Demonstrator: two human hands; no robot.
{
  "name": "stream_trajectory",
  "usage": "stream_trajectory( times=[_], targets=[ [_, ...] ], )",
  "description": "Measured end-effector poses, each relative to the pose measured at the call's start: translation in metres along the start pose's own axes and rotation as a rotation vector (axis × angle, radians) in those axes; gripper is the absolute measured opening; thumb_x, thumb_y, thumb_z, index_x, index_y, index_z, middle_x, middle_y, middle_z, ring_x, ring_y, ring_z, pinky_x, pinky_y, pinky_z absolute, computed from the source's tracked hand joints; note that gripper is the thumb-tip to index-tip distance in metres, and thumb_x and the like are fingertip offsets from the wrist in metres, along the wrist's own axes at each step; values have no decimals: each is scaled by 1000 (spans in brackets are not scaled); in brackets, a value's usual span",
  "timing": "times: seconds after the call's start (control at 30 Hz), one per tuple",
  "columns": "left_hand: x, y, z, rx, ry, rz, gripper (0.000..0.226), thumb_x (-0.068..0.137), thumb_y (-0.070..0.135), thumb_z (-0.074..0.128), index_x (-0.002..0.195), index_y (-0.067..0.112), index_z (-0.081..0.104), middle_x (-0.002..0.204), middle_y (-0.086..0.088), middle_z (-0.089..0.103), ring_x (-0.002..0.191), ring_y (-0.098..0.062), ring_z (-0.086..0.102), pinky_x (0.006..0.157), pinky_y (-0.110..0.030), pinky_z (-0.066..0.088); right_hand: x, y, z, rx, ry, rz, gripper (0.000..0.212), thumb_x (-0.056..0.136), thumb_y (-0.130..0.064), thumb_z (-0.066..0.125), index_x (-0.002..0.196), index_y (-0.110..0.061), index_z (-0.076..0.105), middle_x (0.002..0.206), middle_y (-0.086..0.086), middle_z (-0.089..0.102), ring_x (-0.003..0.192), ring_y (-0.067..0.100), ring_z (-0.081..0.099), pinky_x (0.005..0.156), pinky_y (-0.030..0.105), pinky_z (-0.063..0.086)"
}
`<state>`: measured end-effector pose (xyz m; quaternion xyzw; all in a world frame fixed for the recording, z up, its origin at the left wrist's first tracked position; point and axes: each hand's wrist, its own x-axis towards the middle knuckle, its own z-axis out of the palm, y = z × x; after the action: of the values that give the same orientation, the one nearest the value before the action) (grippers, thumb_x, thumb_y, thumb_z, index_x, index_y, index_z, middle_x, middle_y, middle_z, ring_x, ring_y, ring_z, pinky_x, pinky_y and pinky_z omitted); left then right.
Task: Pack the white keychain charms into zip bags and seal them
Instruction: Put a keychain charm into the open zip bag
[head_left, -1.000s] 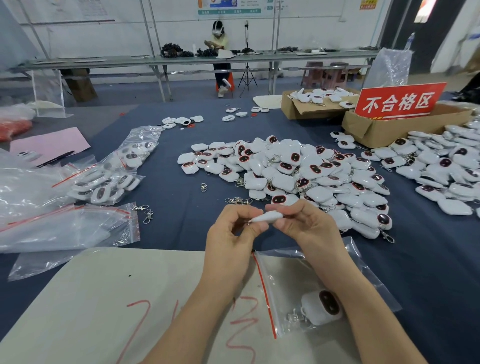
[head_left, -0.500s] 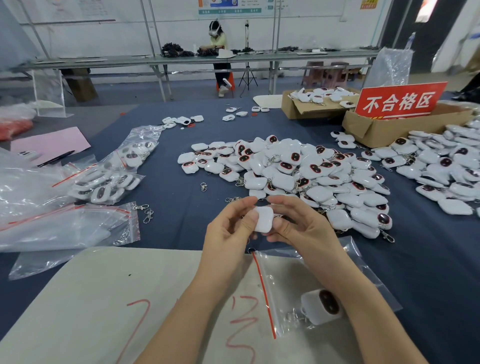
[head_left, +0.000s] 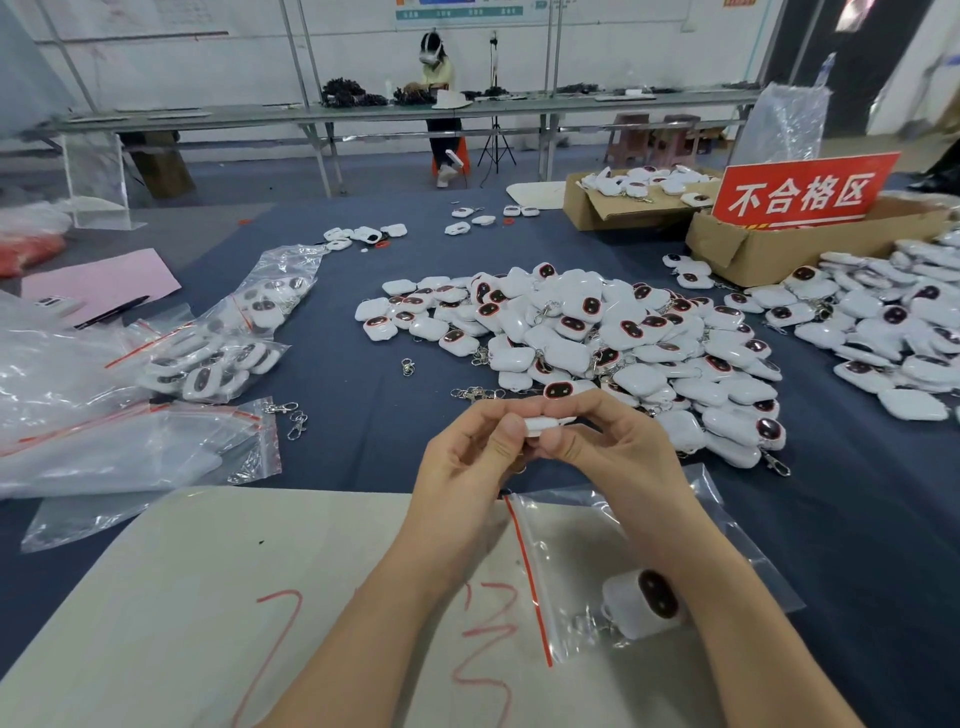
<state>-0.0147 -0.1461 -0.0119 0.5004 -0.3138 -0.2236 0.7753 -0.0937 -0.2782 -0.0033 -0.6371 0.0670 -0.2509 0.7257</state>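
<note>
Half a second ago the charm (head_left: 545, 423) showed its broad face; now it sits edge-on, pinched between my left hand (head_left: 467, 467) and right hand (head_left: 613, 457) above the zip bag (head_left: 566, 556) on the counter (head_left: 363, 431). Still inspecting, I judge; only 1 bagged charm (head_left: 644, 603) so far. The red sign (head_left: 802, 189) reads 不合格区.

White charms (head_left: 566, 332) with dark red-rimmed ovals; navy counter (head_left: 363, 441); red-striped clear zip bag (head_left: 571, 561); red sign (head_left: 802, 189), white characters.
</note>
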Motion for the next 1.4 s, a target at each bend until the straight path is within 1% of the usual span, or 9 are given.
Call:
stream_trajectory(
  times=[0.17, 0.43, 0.53, 0.7, 0.83, 0.93, 1.03, 1.23, 1.4],
  targets=[
    [1, 0, -1, -33, 8, -5, 33, 95, 35, 61, 111, 8, 72, 123, -11, 72, 116, -25, 68, 92, -25, 52, 1, 2, 1, 27, 15, -6, 17, 72, -10, 77, 87, -7, 69, 104, 8, 77, 98, 23, 74, 85, 29, 59],
    [1, 0, 0, -39, 21, -14, 26, 93, 33, 64, 103, 11, 74, 122, -11, 73, 111, -23, 70, 90, -25, 54, 0, 5, 0, 76, 1, -40, 12, 70, -7, 76, 78, -15, 70, 102, 6, 78, 95, 19, 74, 78, 22, 57],
    [1, 1, 3, -23, 47, -7, 28, 94, 26, 62, 108, 4, 72, 118, -11, 74, 109, -21, 71, 90, -25, 54, 1, 5, -1, 44, -2, -46, 16, 73, -10, 75, 84, -7, 64, 100, 0, 78, 94, 12, 73, 79, 19, 55],
    [-1, -2, 1, 166, 53, 24, 36, 97, 3, 64, 126, 24, 66, 117, 6, 75, 113, -8, 68, 95, -20, 53, 2, 8, -3, 21, -13, 46, 12, 80, -23, 73, 92, -19, 74, 118, 0, 73, 112, 17, 69, 93, 28, 55],
    [-3, -7, 1, 340, -8, 31, 54, 99, -6, 55, 144, 23, 49, 139, 9, 62, 132, -8, 56, 112, -32, 46, 3, 9, -2, 61, 9, 110, 21, 81, -23, 72, 99, -33, 75, 104, 10, 74, 100, 23, 73, 79, 26, 58],
    [-4, -7, 6, 392, 117, 55, 46, 98, 0, 62, 135, 26, 53, 127, 18, 65, 124, -4, 59, 106, -28, 48, 4, 9, -5, 39, -8, 111, 29, 92, -8, 66, 103, -34, 75, 101, 8, 73, 98, 23, 73, 79, 27, 59],
    [-2, -5, 5, 455, 245, 96, 22, 95, 11, 70, 112, 25, 63, 111, 8, 69, 105, -7, 64, 89, -25, 52, 4, 8, -6, 10, -18, 103, 33, 91, -1, 66, 97, -32, 74, 100, 1, 73, 97, 19, 72, 82, 29, 59],
    [-3, 0, 3, 454, 244, 110, 9, 95, 16, 70, 101, 22, 69, 97, 11, 72, 93, -7, 67, 81, -16, 51, 3, 8, 1, -53, -37, 88, 17, 73, -33, 80, 89, -32, 75, 101, -1, 75, 95, 15, 73, 80, 28, 59],
    [-3, 3, 3, 429, 228, 102, 9, 97, 11, 67, 102, 17, 70, 98, 8, 74, 97, -9, 69, 84, -17, 53, 2, 6, -5, -44, -2, 44, 19, 76, -31, 83, 93, -28, 76, 106, 3, 75, 100, 25, 73, 80, 28, 60]
  ],
)
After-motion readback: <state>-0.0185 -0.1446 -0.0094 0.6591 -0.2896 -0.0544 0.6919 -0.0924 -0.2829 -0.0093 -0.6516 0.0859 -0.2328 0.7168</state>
